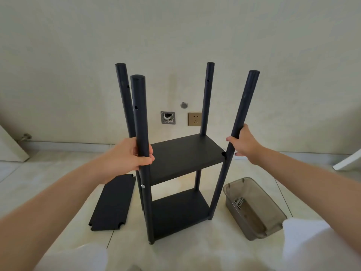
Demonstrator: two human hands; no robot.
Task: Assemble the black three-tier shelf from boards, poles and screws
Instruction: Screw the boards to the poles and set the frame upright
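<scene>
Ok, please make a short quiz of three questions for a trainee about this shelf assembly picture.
1. True or false: the loose board lies on the floor left of the shelf frame.
2. How many boards are already fixed between the poles?
3. What does the left hand grip? A) the plastic bin B) the near-left pole C) the wall socket

Key: 1 true; 2 two; 3 B.

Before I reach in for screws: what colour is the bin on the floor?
Translucent smoky grey bin, seen in the head view.
</scene>
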